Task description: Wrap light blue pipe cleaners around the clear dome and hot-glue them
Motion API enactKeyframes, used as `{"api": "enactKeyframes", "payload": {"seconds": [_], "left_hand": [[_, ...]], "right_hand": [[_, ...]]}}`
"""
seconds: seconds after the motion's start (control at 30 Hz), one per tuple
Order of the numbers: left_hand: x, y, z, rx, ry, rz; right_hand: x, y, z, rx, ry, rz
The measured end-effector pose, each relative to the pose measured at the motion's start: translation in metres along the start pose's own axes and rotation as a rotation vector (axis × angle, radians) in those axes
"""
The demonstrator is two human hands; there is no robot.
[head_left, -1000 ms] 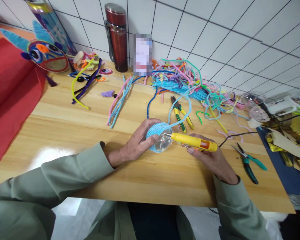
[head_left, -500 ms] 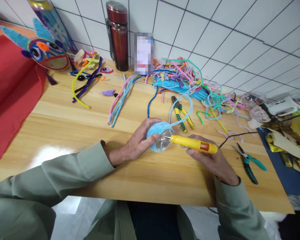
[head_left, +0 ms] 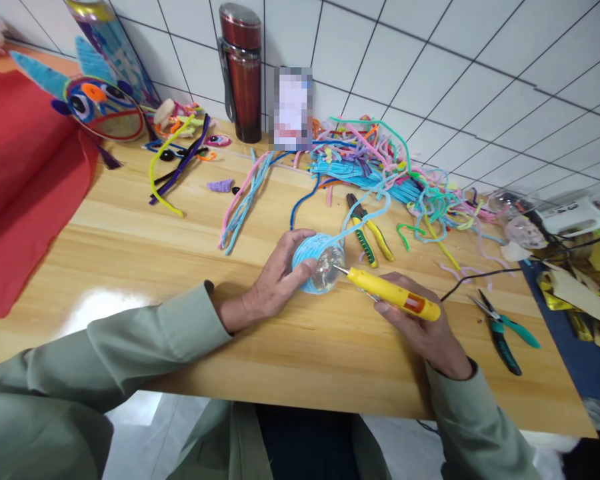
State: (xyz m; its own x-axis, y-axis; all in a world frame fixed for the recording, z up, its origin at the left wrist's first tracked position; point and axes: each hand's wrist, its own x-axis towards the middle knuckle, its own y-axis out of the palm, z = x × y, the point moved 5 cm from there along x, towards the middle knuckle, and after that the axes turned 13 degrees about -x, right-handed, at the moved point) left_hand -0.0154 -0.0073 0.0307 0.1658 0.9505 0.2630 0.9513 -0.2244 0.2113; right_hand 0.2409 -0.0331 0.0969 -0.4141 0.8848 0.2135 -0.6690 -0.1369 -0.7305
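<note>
Glue gun (head_left: pixel 393 292) at ball (head_left: pixel 311 249); pliers (head_left: pixel 365 247) beyond

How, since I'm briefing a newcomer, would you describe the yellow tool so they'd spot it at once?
Over the near half of the wooden table, find the right hand. It holds the yellow tool. Unlike the green-and-yellow pliers and the teal pliers, this has one thick yellow body and a single thin metal tip.
</note>
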Motion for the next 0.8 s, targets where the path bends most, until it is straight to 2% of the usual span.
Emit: {"api": "enactKeyframes", "payload": {"seconds": [0.37,0.8], "left_hand": [[0.0,0.001,-0.004,0.06,0.039,0.013],[0.001,0.0,0.0,0.087,0.07,0.031]], "right_hand": [[-0.01,0.01,-0.002,-0.184,-0.199,-0.074],[-0.011,0.012,0.004,-0.224,-0.228,-0.075]]}}
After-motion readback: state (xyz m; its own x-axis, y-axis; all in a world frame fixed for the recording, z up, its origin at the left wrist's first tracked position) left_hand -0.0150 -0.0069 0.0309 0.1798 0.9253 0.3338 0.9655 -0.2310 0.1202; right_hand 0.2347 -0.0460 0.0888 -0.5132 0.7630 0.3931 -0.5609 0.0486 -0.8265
